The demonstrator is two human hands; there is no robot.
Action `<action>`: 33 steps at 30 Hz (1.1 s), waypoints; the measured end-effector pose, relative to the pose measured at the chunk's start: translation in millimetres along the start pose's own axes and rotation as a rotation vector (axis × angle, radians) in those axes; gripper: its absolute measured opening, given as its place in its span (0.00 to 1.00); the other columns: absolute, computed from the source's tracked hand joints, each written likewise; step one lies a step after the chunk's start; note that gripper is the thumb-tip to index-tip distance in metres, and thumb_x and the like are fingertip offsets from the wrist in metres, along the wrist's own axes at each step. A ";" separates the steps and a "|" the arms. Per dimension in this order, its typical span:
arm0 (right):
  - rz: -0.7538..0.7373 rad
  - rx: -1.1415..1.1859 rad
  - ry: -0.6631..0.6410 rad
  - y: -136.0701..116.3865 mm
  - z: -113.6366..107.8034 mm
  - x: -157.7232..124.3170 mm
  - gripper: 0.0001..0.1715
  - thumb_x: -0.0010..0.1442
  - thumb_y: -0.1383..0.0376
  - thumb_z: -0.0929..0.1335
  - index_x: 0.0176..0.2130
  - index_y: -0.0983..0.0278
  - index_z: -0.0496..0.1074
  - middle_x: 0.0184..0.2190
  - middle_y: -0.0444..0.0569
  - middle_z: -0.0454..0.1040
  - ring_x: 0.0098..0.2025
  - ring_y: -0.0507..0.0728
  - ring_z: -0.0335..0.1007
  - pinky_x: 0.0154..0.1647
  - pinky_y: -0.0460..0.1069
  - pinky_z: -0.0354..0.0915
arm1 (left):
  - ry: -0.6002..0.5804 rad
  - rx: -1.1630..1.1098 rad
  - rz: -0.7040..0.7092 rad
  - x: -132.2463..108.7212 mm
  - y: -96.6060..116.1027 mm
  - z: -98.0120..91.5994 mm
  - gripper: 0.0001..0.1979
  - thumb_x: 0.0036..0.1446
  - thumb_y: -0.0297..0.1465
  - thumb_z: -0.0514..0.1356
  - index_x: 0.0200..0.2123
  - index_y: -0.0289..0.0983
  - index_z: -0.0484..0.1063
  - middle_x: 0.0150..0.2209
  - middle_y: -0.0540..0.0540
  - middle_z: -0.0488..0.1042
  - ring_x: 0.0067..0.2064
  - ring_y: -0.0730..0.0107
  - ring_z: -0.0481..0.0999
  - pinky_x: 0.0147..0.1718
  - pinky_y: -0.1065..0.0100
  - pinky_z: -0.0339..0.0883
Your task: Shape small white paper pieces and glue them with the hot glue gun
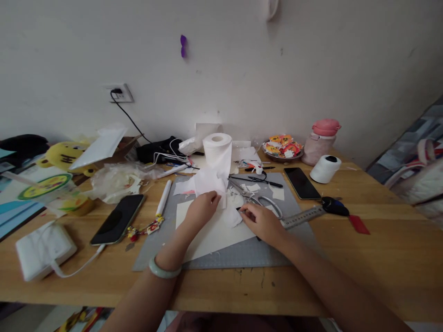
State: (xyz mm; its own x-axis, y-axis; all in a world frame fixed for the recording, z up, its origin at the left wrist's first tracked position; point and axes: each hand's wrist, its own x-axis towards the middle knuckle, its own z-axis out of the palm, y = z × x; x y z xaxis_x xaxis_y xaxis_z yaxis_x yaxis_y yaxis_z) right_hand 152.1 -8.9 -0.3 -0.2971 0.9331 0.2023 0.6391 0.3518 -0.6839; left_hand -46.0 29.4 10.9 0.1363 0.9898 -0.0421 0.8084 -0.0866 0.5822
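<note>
1. Your left hand (pixel 202 207) rests on a piece of white tissue (pixel 211 184), fingers curled together and pinching its edge against the cream paper sheet (pixel 211 235) below.
2. Your right hand (pixel 261 221) lies just to the right, fingers drawn together around a thin dark tool — too small to tell whether it is a pen or a blade — with its tip near the tissue's lower edge.
3. The tissue sits in the middle of the grey cutting mat (pixel 242 253), directly in front of the upright paper roll (pixel 217 154); its top still seems joined to that roll.
4. To do this step well, I judge you should press the tissue flat with the left fingertips, close to the tool's tip, so the soft sheet does not drag or bunch.
5. Keep the left fingers out of the tool's path, and move it slowly with light pressure — thin tissue tears easily.
6. Scissors (pixel 263 199) lie touching the back of your right hand, with a metal ruler (pixel 302 216) just beyond; mind them as your wrist moves.
7. Two dark phones lie well apart, one on the left (pixel 117 219), one on the right (pixel 301 183).
</note>
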 end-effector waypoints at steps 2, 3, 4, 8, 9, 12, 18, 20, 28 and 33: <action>-0.006 0.037 0.006 0.1 0.2 -0.3 0.06 0.55 0.65 0.65 0.34 0.61 0.72 0.26 0.46 0.72 0.28 0.54 0.67 0.29 0.47 0.58 | 0.001 -0.133 0.026 -1.7 6.2 5.0 0.13 0.59 0.35 0.55 0.44 0.34 0.68 0.42 0.44 0.72 0.39 0.66 0.73 0.38 0.59 0.70; -0.005 0.062 0.009 0.3 0.5 -0.3 0.06 0.55 0.64 0.65 0.33 0.61 0.72 0.26 0.46 0.72 0.28 0.54 0.67 0.29 0.47 0.58 | -0.008 -0.201 0.042 -3.1 9.3 8.0 0.13 0.59 0.35 0.54 0.44 0.33 0.68 0.41 0.44 0.72 0.38 0.67 0.74 0.37 0.60 0.70; -0.001 0.093 0.015 0.7 0.8 -0.1 0.07 0.55 0.63 0.65 0.34 0.61 0.72 0.26 0.46 0.72 0.28 0.54 0.67 0.29 0.47 0.58 | -0.026 -0.267 0.057 -4.8 12.4 11.3 0.13 0.60 0.35 0.54 0.43 0.33 0.68 0.39 0.45 0.72 0.36 0.68 0.74 0.35 0.62 0.70; 0.061 0.258 0.060 4.3 2.6 3.0 0.17 0.57 0.56 0.63 0.41 0.63 0.70 0.30 0.48 0.73 0.30 0.54 0.68 0.30 0.47 0.62 | -0.151 -0.467 0.126 -12.3 21.1 22.4 0.13 0.60 0.36 0.53 0.39 0.32 0.69 0.33 0.48 0.73 0.30 0.73 0.73 0.30 0.66 0.70; 0.082 0.304 0.065 5.7 3.0 4.0 0.19 0.57 0.55 0.63 0.43 0.64 0.69 0.31 0.48 0.73 0.30 0.54 0.68 0.31 0.47 0.63 | -0.178 -0.499 0.139 -13.8 22.0 24.1 0.13 0.60 0.37 0.53 0.38 0.32 0.69 0.32 0.48 0.72 0.29 0.73 0.72 0.29 0.67 0.69; 0.133 0.431 0.025 8.6 3.5 6.8 0.20 0.55 0.52 0.64 0.39 0.64 0.71 0.28 0.47 0.73 0.27 0.53 0.67 0.27 0.46 0.62 | -0.242 -0.572 0.169 -15.9 21.9 27.1 0.13 0.60 0.37 0.53 0.36 0.32 0.69 0.30 0.49 0.72 0.28 0.74 0.72 0.28 0.68 0.69; 0.236 0.644 -0.029 4.7 -1.4 9.5 0.16 0.47 0.52 0.68 0.28 0.63 0.68 0.17 0.39 0.63 0.17 0.48 0.55 0.18 0.44 0.52 | -0.283 -0.628 0.180 -13.1 16.8 30.7 0.12 0.60 0.36 0.54 0.36 0.32 0.69 0.30 0.49 0.72 0.28 0.74 0.72 0.28 0.68 0.68; 0.278 0.709 0.012 3.3 -4.8 10.7 0.17 0.46 0.52 0.68 0.26 0.63 0.66 0.16 0.37 0.60 0.17 0.47 0.53 0.18 0.44 0.51 | -0.280 -0.633 0.177 -12.2 15.6 31.6 0.13 0.60 0.37 0.54 0.36 0.32 0.69 0.31 0.49 0.72 0.28 0.74 0.72 0.28 0.67 0.69; 0.385 0.905 0.149 2.8 -13.7 13.7 0.18 0.41 0.52 0.69 0.25 0.63 0.65 0.15 0.38 0.60 0.17 0.47 0.51 0.18 0.44 0.49 | -0.266 -0.647 0.205 -14.2 16.3 29.3 0.13 0.60 0.37 0.53 0.36 0.32 0.69 0.30 0.49 0.72 0.28 0.74 0.71 0.28 0.67 0.68; 0.387 0.980 0.224 1.1 -19.1 14.9 0.16 0.39 0.55 0.70 0.24 0.63 0.64 0.19 0.40 0.62 0.18 0.47 0.52 0.18 0.44 0.49 | -0.296 -0.642 0.246 -17.0 19.5 26.4 0.13 0.60 0.37 0.53 0.34 0.32 0.69 0.28 0.50 0.71 0.27 0.75 0.71 0.28 0.68 0.68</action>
State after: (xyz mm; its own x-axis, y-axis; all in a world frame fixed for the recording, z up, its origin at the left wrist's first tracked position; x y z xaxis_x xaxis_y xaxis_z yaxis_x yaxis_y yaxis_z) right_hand 161.9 6.8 15.4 0.0035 0.9957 -0.0929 -0.2143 -0.0900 -0.9726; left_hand -17.4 7.9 1.5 0.4913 0.8709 -0.0137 0.2542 -0.1283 0.9586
